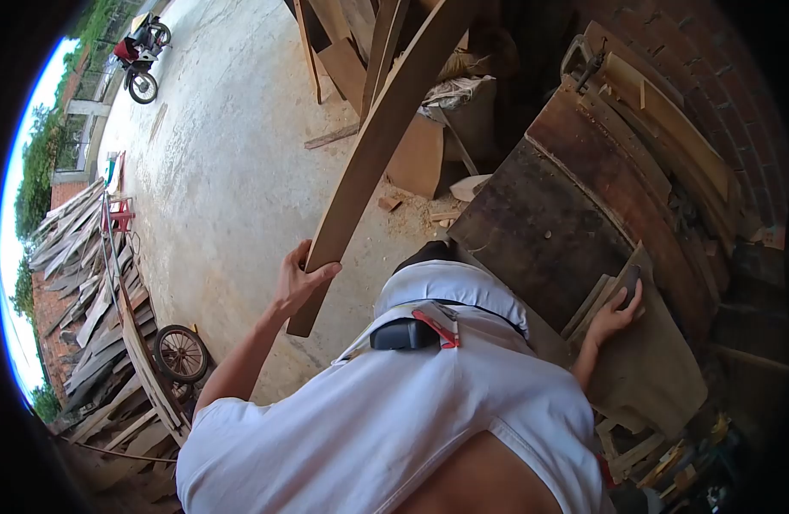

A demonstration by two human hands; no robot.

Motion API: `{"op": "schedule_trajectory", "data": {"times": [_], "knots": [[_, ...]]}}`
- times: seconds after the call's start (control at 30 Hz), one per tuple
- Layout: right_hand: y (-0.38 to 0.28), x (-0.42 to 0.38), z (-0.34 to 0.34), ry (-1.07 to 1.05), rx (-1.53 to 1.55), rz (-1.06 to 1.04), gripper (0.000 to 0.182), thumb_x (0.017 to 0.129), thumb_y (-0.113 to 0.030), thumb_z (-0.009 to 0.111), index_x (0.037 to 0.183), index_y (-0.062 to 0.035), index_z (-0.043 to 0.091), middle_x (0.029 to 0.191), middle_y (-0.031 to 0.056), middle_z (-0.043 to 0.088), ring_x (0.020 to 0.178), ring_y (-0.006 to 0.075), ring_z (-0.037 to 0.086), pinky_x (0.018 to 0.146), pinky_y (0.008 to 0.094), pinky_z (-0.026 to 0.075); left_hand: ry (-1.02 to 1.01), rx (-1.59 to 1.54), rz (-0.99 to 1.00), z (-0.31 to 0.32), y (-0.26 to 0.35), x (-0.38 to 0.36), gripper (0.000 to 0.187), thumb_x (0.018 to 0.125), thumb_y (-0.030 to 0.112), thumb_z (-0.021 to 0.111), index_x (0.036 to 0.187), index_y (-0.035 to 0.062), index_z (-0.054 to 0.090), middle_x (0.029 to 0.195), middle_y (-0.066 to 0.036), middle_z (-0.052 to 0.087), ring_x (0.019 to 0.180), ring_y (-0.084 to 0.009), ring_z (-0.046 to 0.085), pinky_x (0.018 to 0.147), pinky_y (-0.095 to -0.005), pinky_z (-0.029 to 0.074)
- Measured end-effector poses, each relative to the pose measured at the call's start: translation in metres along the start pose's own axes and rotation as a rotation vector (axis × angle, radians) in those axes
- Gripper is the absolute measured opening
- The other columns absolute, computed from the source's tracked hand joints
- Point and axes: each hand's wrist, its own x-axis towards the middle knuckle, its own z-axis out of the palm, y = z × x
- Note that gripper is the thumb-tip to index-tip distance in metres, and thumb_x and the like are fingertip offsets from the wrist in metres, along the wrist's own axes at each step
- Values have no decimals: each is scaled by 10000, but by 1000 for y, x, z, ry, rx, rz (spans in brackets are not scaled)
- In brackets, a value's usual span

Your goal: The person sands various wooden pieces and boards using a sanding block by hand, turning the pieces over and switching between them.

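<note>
My left hand [302, 278] is closed round the lower part of a long wooden plank [369, 163], thumb across its near face. The plank slants up and away to the top of the view, where its far end is out of sight. At the right, my right hand [615, 317] is closed on a small dark block-like object [632, 278], whose kind I cannot make out. That hand is over a curved wooden panel [656, 343] beside the dark worktable [540, 227]. A few thin wooden pieces [587, 304] lie next to the hand.
Stacked boards [90, 291] and a wheel [181, 353] stand at the left. A motorbike [139, 56] is parked far off on the concrete floor [215, 128]. Curved wood pieces [669, 128] lean by a brick wall [720, 77]. Offcuts and a sack [463, 116] sit ahead.
</note>
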Motion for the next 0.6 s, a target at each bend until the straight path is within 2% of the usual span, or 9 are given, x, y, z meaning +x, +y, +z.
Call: {"op": "schedule_trajectory", "data": {"times": [0.1, 0.17, 0.3, 0.37, 0.43, 0.5, 0.53, 0.57, 0.6], "knots": [[-34, 5, 18, -80, 63, -167, 317, 952, -68, 581, 1269, -56, 596, 1084, 202, 586, 1015, 366, 561, 872, 457, 447, 0, -165, -102, 5, -17, 5, 572, 791, 393, 811, 1111, -25, 587, 898, -85, 640, 805, -159, 639, 738, -299, 530], [-64, 7, 30, -131, 125, -244, 312, 951, -60, 586, 1263, -56, 604, 1095, 184, 581, 1017, 344, 568, 845, 436, 467, -10, -257, -317, 4, -23, 13, 555, 795, 414, 803, 1077, -13, 590, 900, -104, 651, 811, -186, 664, 697, -319, 557], [-118, 17, 50, -387, 259, -466, 348, 903, -25, 618, 1240, -110, 635, 1056, 115, 572, 964, 303, 599, 784, 398, 493, -135, -252, -497, -1, -67, 45, 525, 799, 394, 800, 1073, -2, 592, 922, -138, 668, 806, -212, 682, 675, -344, 575], [-155, 24, 53, -529, 332, -542, 342, 850, -20, 660, 1178, -117, 655, 1024, 72, 582, 907, 273, 615, 726, 389, 514, -190, -220, -732, 2, -78, 62, 488, 863, 419, 716, 1096, 7, 601, 981, -164, 672, 863, -265, 681, 716, -353, 590], [-189, 30, 67, -562, 350, -768, 265, 839, -80, 655, 1097, -140, 674, 974, 59, 573, 896, 243, 620, 731, 357, 558, -496, -821, -468, 36, -78, 71, 483, 923, 483, 580, 1114, 41, 619, 1052, -171, 665, 943, -317, 662, 770, -398, 603], [-217, 40, 87, -752, 375, -1034, 253, 850, -130, 591, 1091, -153, 665, 979, 66, 545, 903, 260, 587, 720, 361, 568, -824, -696, -560, 100, -74, 131, 478, 925, 479, 578, 1114, 42, 620, 1042, -167, 665, 937, -313, 663, 769, -397, 602], [-237, 48, 102, -664, 435, -1276, 286, 851, -139, 578, 1126, -181, 641, 1026, 74, 538, 926, 284, 587, 757, 398, 566, -962, -633, -631, 134, -76, 142, 472, 927, 474, 575, 1113, 42, 620, 1032, -163, 665, 930, -310, 663, 767, -396, 601], [-266, 51, 122, -730, 344, -1452, 278, 836, -145, 591, 1109, -191, 621, 1075, 84, 535, 964, 309, 596, 791, 438, 551, -1072, -575, -691, 162, -78, 146, 467, 929, 470, 573, 1113, 43, 621, 1022, -159, 664, 924, -306, 664, 765, -394, 600], [-301, 59, 130, -867, 163, -1618, 233, 823, -159, 603, 1056, -162, 613, 1108, 88, 542, 1010, 324, 598, 783, 446, 549, -1146, -525, -737, 143, -105, 126, 462, 931, 465, 571, 1112, 43, 622, 1011, -155, 664, 918, -303, 665, 764, -393, 599]]}}
